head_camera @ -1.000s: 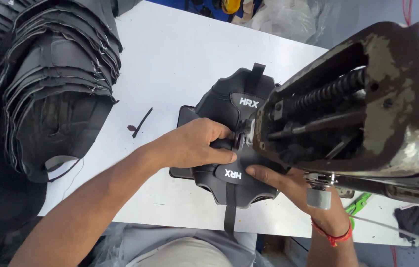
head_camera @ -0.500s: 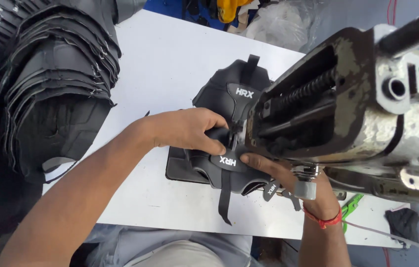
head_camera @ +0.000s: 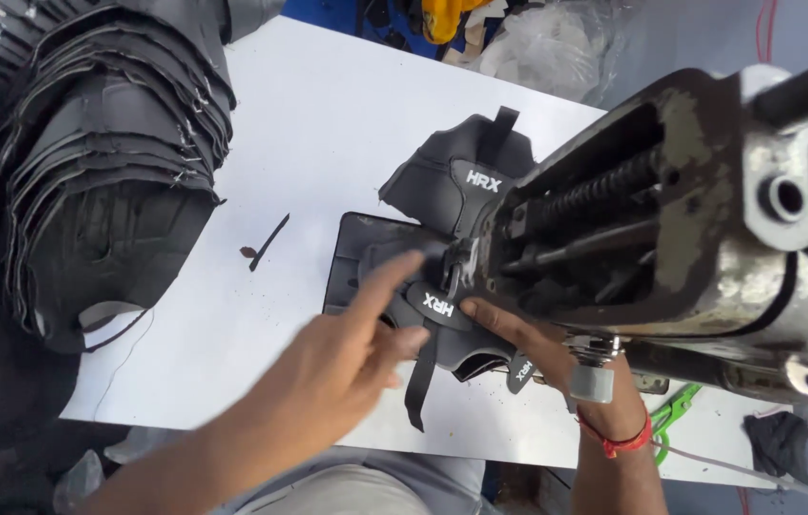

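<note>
A black fabric shoe-upper piece (head_camera: 456, 195) with white lettering and a hanging strap lies on the white table (head_camera: 328, 124), under the head of a worn grey sewing machine (head_camera: 700, 219). My left hand (head_camera: 352, 348) hovers just above the near part of the piece, blurred, fingers spread and pointing toward the needle area, holding nothing. My right hand (head_camera: 518, 339) reaches in under the machine head with its fingertips pressing on the piece; a red thread band circles that wrist.
A tall stack of black cut fabric pieces (head_camera: 103, 181) fills the left side of the table. A small dark scrap (head_camera: 266, 243) lies between the stack and the piece. A green tool (head_camera: 671, 415) lies near the front edge at right.
My left hand has let go of the piece, drawn back toward me and spread its fingers. The right hand stays pressed on the piece under the machine.
</note>
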